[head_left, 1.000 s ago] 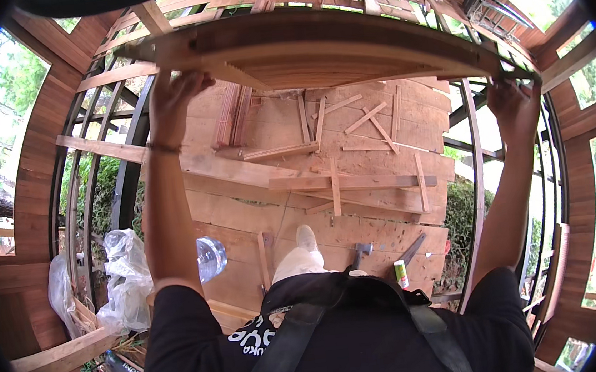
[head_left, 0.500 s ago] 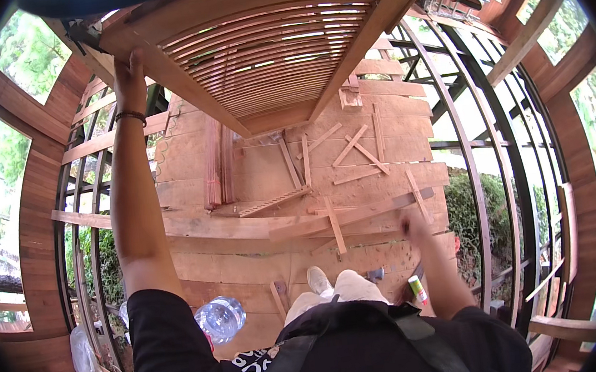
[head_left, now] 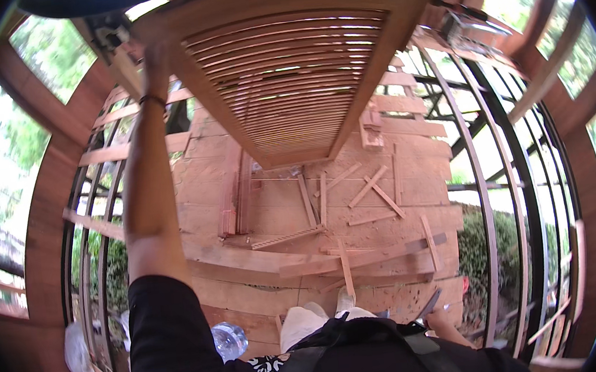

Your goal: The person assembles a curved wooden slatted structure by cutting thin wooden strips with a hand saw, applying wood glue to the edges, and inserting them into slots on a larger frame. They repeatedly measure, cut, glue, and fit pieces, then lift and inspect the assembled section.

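A louvered wooden shutter [head_left: 295, 159] stands tilted in front of me, its slats running across between two side rails. My left hand [head_left: 156, 56], blurred, is closed on the upper part of its left rail, with the arm stretched up and forward. Low on the right, beside my waist, my right hand [head_left: 438, 319] is partly hidden by my clothing. Its fingers are around a dark, narrow tool [head_left: 430, 304] that points up and to the right; its exact kind does not show.
Wood strips [head_left: 373, 186] and a long board [head_left: 362, 259] lie on the plank floor [head_left: 231, 311]. Stacked boards [head_left: 237, 199] are left of the shutter's foot. A clear plastic bottle [head_left: 229, 340] is by my left side. Metal bars [head_left: 483, 204] border gaps over greenery.
My right hand has drawn back and down toward my waist, and a dark tool now shows there. The view has shifted, so the shutter appears lower. My left hand stays at its left rail.
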Demonstrator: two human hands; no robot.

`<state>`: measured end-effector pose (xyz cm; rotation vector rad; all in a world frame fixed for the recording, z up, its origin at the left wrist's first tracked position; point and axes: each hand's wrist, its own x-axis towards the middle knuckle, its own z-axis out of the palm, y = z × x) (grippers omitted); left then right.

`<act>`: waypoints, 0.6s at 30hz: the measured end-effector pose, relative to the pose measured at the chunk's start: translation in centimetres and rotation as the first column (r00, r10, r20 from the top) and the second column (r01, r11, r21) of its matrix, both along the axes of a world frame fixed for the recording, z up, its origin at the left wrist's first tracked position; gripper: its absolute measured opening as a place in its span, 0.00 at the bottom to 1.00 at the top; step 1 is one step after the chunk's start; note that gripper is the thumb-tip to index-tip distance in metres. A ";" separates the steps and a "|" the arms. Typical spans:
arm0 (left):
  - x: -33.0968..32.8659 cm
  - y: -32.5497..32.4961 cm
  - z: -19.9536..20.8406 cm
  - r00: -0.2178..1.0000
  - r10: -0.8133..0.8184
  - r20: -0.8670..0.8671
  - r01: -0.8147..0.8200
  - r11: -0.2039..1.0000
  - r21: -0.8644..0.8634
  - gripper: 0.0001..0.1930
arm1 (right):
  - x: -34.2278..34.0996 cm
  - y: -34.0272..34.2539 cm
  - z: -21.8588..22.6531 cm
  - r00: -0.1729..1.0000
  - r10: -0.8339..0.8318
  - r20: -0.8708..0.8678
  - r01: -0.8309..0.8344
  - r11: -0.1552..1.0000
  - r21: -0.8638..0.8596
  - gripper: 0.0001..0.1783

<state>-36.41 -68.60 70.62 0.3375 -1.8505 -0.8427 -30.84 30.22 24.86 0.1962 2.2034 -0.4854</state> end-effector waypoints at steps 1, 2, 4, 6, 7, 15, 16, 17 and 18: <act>0.4 -1.5 0.4 0.997 0.057 -0.043 -0.063 0.987 -0.145 0.23 | -2.1 -3.4 0.2 0.952 -0.298 0.066 0.303 0.904 -0.300 0.07; -0.4 -2.3 1.2 0.991 0.097 -0.095 -0.120 0.951 -0.285 0.23 | -3.7 -6.9 0.8 0.957 -0.282 0.072 0.290 0.897 -0.335 0.09; -2.3 0.0 1.4 0.993 0.117 -0.022 -0.119 0.972 -0.201 0.26 | -5.0 -13.6 4.9 0.949 -0.305 0.081 0.312 0.876 -0.367 0.12; -2.6 1.8 2.3 0.997 0.078 -0.013 -0.079 0.993 -0.084 0.30 | -5.7 -17.4 5.4 0.963 -0.252 0.092 0.267 0.867 -0.421 0.11; -2.6 1.9 2.8 0.999 0.025 -0.037 -0.025 1.000 -0.012 0.31 | -5.9 -19.3 5.3 0.975 -0.208 0.083 0.223 0.870 -0.439 0.11; -4.0 -5.7 1.5 0.998 0.054 -0.013 -0.053 0.996 0.068 0.33 | -1.3 -24.9 2.4 0.987 -0.106 0.122 0.148 0.894 -0.424 0.09; -4.6 -5.9 0.8 0.999 0.054 -0.008 -0.053 0.995 0.086 0.33 | -0.3 -24.2 2.8 0.996 -0.012 0.084 0.045 0.912 -0.407 0.09; -5.0 -8.5 0.6 0.998 0.061 -0.003 -0.061 0.998 0.023 0.31 | 0.0 -24.3 2.8 0.992 0.127 0.027 -0.105 0.904 -0.415 0.09; -5.1 -11.4 0.7 0.997 0.074 0.004 -0.073 0.996 -0.045 0.29 | 0.0 -24.5 2.8 0.961 0.275 -0.037 -0.265 0.867 -0.421 0.09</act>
